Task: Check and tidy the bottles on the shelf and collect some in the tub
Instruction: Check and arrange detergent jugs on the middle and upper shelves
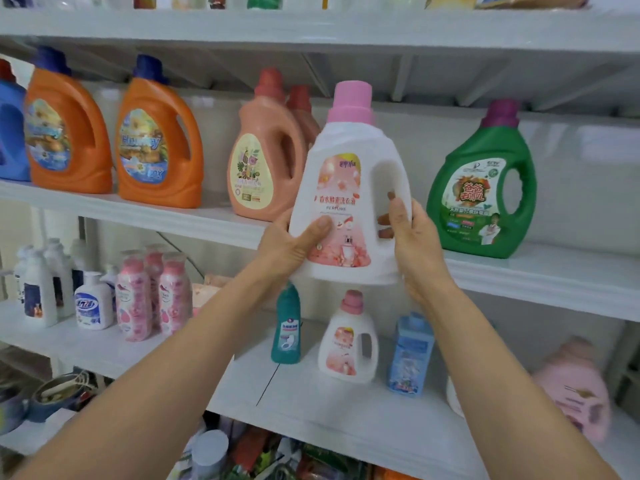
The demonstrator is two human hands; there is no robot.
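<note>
We hold a white detergent bottle (349,188) with a pink cap upright in front of the middle shelf (540,275), its label facing us. Our left hand (287,247) grips its lower side at eight o'clock, thumb across the label. Our right hand (415,244) grips the handle side at four o'clock, fingers curled through the handle opening. A green detergent bottle (481,181) stands at three o'clock of it, a peach bottle (263,157) at nine, and a smaller matching bottle (348,341) at six, one shelf down.

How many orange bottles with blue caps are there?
2. One orange plastic bottle stands left on the white middle shelf, the other beside it. More may hide behind.
</note>
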